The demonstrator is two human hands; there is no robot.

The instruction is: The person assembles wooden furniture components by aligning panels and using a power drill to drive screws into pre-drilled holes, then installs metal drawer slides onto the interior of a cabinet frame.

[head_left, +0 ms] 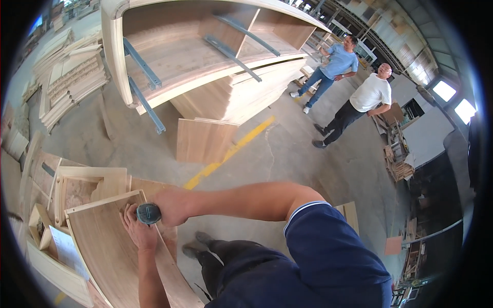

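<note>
My right hand (174, 205) is wrapped round a power drill (149, 213), whose dark round back end faces up. The drill stands over the side edge of a wooden drawer (105, 244), and its tip is hidden beneath it. My left hand (139, 231) lies against the drawer just beside the drill, fingers stretched out and apart. Part of that hand is covered by the drill. The drawer rests on a wooden work surface (167, 241).
A large wooden cabinet (185, 77) with metal slides (146, 108) jutting out stands ahead. Planks (72, 82) are stacked far left. Left of the drawer lie wooden frames (59, 195) and a paper sheet (67, 249). Two people (336, 64) stand at the back right.
</note>
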